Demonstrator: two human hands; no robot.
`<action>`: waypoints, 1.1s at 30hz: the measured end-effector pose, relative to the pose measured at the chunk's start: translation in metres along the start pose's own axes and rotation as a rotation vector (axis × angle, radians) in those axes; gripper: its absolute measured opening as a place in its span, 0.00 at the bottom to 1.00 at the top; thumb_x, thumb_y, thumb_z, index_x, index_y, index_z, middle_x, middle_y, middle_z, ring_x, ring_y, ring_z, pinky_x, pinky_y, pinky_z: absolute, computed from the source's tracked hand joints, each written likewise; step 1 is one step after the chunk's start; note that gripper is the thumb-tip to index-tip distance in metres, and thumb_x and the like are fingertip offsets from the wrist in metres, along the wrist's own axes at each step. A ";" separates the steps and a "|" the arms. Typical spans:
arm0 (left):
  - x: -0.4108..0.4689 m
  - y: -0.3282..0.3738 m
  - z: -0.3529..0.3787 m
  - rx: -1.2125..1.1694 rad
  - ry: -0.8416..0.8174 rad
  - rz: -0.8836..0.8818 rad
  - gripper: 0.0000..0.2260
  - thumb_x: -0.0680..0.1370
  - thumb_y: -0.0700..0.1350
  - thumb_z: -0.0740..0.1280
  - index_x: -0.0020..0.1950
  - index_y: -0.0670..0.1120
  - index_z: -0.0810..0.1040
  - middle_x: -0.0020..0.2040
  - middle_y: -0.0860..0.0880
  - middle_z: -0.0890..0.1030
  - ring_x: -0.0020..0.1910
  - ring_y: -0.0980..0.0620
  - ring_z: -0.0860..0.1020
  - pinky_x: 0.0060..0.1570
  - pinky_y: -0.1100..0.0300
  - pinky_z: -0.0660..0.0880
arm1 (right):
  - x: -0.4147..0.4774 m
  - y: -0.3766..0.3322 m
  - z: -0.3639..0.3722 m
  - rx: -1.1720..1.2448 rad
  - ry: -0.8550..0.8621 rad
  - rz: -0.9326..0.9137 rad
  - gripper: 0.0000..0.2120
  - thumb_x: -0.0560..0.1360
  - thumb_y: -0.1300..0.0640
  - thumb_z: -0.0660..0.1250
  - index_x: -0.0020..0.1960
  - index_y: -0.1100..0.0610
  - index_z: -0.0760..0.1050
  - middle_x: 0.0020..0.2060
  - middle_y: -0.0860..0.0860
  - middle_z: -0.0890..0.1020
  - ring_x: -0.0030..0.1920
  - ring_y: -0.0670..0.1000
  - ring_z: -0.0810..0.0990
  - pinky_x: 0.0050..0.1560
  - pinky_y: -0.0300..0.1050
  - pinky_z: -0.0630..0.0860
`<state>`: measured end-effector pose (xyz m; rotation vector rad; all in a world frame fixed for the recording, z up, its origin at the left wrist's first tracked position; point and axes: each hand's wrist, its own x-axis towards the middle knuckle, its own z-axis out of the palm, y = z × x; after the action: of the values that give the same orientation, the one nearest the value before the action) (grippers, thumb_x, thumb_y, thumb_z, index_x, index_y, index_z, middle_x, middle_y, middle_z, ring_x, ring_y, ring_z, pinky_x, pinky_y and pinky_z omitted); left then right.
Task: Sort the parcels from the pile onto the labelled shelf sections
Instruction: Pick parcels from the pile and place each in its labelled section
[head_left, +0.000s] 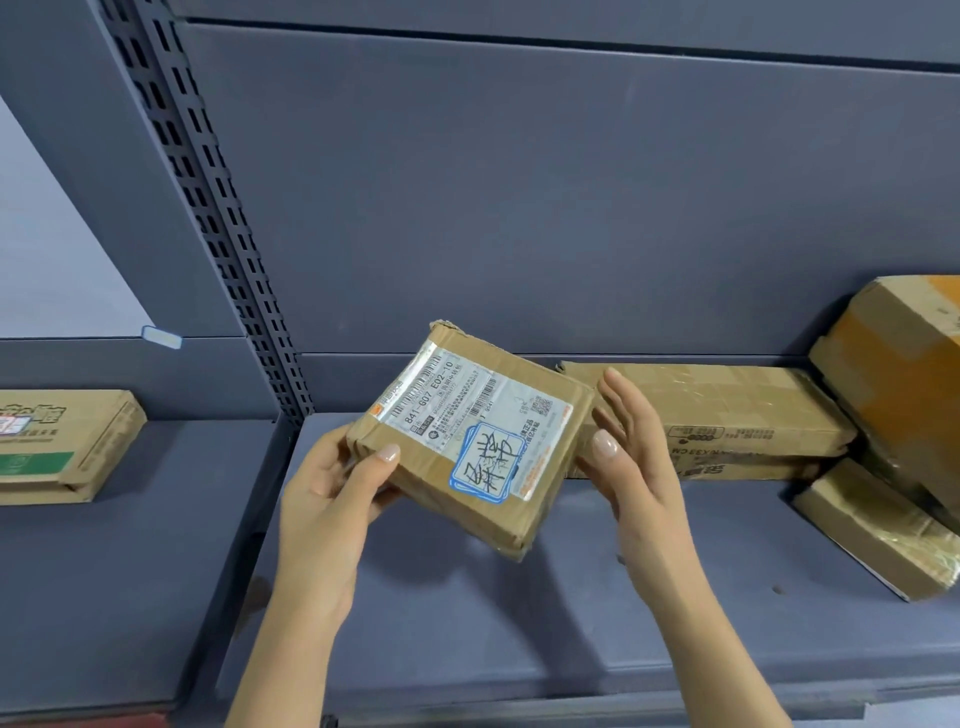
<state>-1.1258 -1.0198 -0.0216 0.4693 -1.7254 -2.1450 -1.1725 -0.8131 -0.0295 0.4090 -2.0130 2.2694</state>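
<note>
parcel above shelf | left hand grips its left corner, thumb on top | right hand fingers straight, beside right edge

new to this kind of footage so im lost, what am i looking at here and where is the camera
No machine here: a person works with bare hands, filmed by one camera worn on their head, looking down. The left hand grips a labelled parcel by its left corner; the right hand lies open against its right edge. Below is a grey shelf holding, to the right, a flat box, an orange-taped box and a small taped box. A printed box lies in the section to the left.
</note>
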 end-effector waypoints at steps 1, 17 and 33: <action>0.002 0.002 -0.002 0.019 -0.022 0.010 0.11 0.68 0.44 0.70 0.50 0.46 0.80 0.45 0.53 0.85 0.45 0.54 0.83 0.47 0.54 0.81 | 0.004 -0.002 -0.002 0.010 -0.020 0.049 0.29 0.68 0.43 0.67 0.69 0.41 0.71 0.69 0.43 0.76 0.71 0.44 0.72 0.71 0.50 0.71; 0.016 0.000 0.002 0.148 -0.170 0.128 0.26 0.65 0.57 0.72 0.62 0.57 0.75 0.62 0.56 0.79 0.65 0.56 0.75 0.66 0.42 0.71 | 0.004 -0.005 0.007 0.174 0.127 0.237 0.15 0.79 0.65 0.63 0.60 0.53 0.80 0.47 0.47 0.86 0.46 0.45 0.82 0.45 0.37 0.80; -0.015 -0.021 0.027 0.054 -0.219 0.098 0.34 0.61 0.57 0.73 0.67 0.60 0.70 0.67 0.64 0.74 0.66 0.64 0.72 0.52 0.68 0.75 | -0.011 0.002 0.036 0.280 0.369 0.185 0.14 0.79 0.61 0.64 0.61 0.47 0.78 0.53 0.44 0.86 0.56 0.46 0.83 0.63 0.52 0.76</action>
<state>-1.1267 -0.9854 -0.0359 0.1631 -1.8835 -2.1514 -1.1571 -0.8476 -0.0302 -0.1821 -1.6189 2.5143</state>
